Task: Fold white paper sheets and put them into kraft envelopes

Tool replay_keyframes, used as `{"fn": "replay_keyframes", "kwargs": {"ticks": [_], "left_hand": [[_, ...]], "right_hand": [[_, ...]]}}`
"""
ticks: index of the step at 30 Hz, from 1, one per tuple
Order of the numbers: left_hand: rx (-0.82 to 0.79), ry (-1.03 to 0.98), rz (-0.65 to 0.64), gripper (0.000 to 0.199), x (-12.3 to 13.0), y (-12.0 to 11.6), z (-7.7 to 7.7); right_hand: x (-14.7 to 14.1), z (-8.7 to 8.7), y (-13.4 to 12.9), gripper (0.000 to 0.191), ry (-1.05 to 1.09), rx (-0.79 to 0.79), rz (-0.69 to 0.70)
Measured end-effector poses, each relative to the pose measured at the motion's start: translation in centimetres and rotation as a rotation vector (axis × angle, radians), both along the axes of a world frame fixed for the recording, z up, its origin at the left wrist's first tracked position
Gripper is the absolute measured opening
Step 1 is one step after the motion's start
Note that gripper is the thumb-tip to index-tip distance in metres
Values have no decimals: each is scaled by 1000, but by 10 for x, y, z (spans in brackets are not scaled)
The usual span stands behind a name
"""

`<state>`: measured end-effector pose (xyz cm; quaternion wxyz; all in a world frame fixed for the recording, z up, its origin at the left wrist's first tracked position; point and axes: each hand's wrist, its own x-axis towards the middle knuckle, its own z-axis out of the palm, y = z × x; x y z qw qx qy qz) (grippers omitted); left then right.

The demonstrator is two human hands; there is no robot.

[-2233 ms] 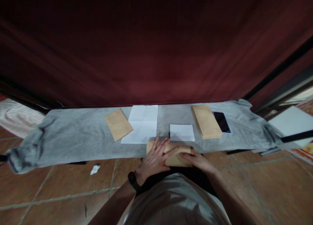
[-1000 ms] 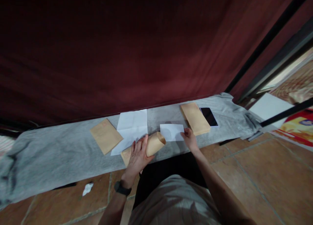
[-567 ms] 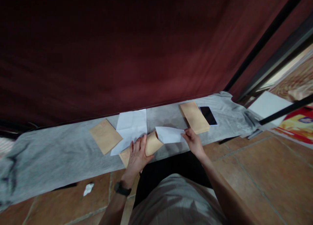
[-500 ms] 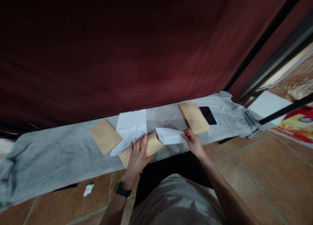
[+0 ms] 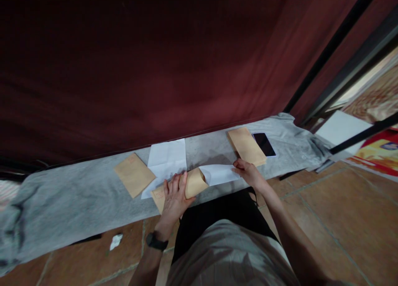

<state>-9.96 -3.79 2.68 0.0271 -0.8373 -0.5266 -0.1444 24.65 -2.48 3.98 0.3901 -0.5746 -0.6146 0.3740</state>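
My left hand (image 5: 175, 195) presses on a brown paper envelope (image 5: 195, 184), its fingers and thumb holding it against the cloth. The envelope's right end gapes, and a folded sheet of white paper (image 5: 218, 174) sticks out of it. My right hand (image 5: 248, 172) pinches the far right end of that sheet between thumb and fingers. Behind my left hand lies an unfolded white sheet (image 5: 168, 155), creased and partly covered by the envelope. To its left rests another brown envelope (image 5: 134, 175), flat.
A stack of brown envelopes (image 5: 247, 145) lies beyond my right hand, beside a dark phone (image 5: 264, 144). All rest on a narrow bench covered with grey cloth (image 5: 77, 195). A dark red curtain (image 5: 186, 91) hangs behind it. On the tiled floor is a crumpled white scrap (image 5: 116, 241).
My right hand has shifted slightly right, and more of the white sheet shows outside the envelope. My left hand stays in place on the envelope.
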Motion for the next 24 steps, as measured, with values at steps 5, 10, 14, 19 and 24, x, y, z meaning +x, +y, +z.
{"fn": "replay_keyframes", "kwargs": {"ticks": [5, 10, 14, 19, 24], "left_hand": [[5, -5, -3, 102, 0, 3, 1], [-38, -65, 19, 109, -3, 8, -2], [-117, -124, 68, 117, -5, 13, -5], [-127, -146, 64, 119, -5, 15, -4], [-96, -101, 34, 117, -2, 12, -3]], "right_hand": [[-1, 2, 2, 18, 34, -24, 23], [3, 7, 7, 17, 48, -38, 85], [7, 8, 12, 23, 45, -8, 82], [9, 0, 16, 35, 23, -57, 52], [12, -2, 20, 33, 10, -93, 102]]}}
